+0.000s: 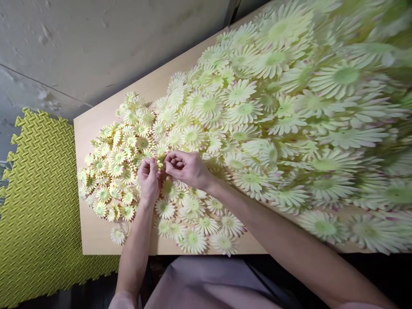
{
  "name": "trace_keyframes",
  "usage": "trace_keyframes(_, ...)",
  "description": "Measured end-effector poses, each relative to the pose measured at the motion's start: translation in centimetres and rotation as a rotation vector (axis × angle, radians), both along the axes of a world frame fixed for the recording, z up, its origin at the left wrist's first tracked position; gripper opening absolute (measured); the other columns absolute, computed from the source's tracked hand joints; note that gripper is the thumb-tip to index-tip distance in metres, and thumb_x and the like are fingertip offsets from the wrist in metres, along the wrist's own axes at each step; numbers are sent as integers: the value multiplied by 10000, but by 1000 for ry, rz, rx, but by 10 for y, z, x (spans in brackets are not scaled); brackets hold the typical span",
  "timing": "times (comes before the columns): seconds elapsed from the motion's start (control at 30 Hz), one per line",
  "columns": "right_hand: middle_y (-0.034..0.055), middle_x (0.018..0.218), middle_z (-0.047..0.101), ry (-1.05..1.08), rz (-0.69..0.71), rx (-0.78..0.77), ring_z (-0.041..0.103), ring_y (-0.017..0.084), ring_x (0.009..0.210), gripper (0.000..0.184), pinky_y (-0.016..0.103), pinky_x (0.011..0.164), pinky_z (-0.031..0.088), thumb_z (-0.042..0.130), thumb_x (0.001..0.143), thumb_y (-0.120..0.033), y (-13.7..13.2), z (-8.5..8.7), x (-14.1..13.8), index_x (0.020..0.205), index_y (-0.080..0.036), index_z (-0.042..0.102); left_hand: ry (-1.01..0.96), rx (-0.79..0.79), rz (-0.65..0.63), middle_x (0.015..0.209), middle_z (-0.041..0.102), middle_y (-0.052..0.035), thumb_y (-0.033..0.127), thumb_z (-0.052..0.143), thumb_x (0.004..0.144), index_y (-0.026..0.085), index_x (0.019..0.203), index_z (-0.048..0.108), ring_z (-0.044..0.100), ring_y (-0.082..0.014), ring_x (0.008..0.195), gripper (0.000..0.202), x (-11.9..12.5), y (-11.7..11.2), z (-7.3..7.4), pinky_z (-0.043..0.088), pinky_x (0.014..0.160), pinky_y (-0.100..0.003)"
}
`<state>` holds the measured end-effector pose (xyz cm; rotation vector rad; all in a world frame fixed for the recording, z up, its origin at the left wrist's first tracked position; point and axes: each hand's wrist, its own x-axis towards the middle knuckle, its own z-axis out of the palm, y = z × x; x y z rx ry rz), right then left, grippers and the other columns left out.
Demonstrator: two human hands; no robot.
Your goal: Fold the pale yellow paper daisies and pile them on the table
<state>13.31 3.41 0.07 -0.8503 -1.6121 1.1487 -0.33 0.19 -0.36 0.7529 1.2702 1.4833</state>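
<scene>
My left hand (149, 179) is closed in a pinch, thumb and forefinger together, at the edge of a small pale yellow artificial flower (160, 163). From the other side my right hand (188, 168) pinches at the same flower, its other fingers curled in. The fingers hide much of this piece. To the left of my hands lies a heap of smaller artificial flower heads (117, 158), layered and yellowish with pink tips. Larger flat petal layers (193, 136), pale with green centres, spread beneath and to the right of my hands.
The flowers lie on a light wooden tabletop (99, 238), and the petal layers stretch to the far right. A stained grey wall (128, 43) runs behind the table. Yellow interlocking foam mats (41, 201) lie off its left end.
</scene>
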Motion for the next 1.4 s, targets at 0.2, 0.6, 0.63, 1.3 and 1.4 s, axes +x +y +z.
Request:
trace_keyframes(0.2,-4,606,637,119,-196,-9,558,75,431,127,175,357,455,623,878,-287,9,2,11,819,-175,617,-78,11,93,670,488,54,519,792,699,176,682,517,497,-35,559,440,-3,5,1,460,533,-146)
trace_keyframes(0.6,3,591,650,81,-69,84,524,69,424,110,176,353,402,688,824,-246,2,7,6,785,-144,701,-121,-12,43,645,478,56,480,811,693,171,662,501,439,-28,524,439,-3,5,2,444,517,-139)
trace_keyframes(0.63,3,588,645,54,-34,100,510,62,418,107,175,361,403,671,833,-231,0,5,4,808,-134,707,-124,-15,34,625,455,65,477,812,693,171,657,483,403,-21,492,451,-2,5,3,409,479,-132)
trace_keyframes(1.3,-16,577,632,-75,-185,290,532,64,448,74,164,412,455,601,841,-134,-1,0,1,798,-147,660,-23,-54,-35,562,342,96,514,723,783,183,686,458,320,-7,383,435,4,0,2,289,381,-156)
trace_keyframes(1.4,-14,588,645,-83,-209,316,551,70,455,64,168,418,468,609,838,-138,0,0,0,796,-150,655,-27,-58,-37,553,331,101,535,727,768,184,688,452,295,-7,370,453,6,-1,2,265,368,-159)
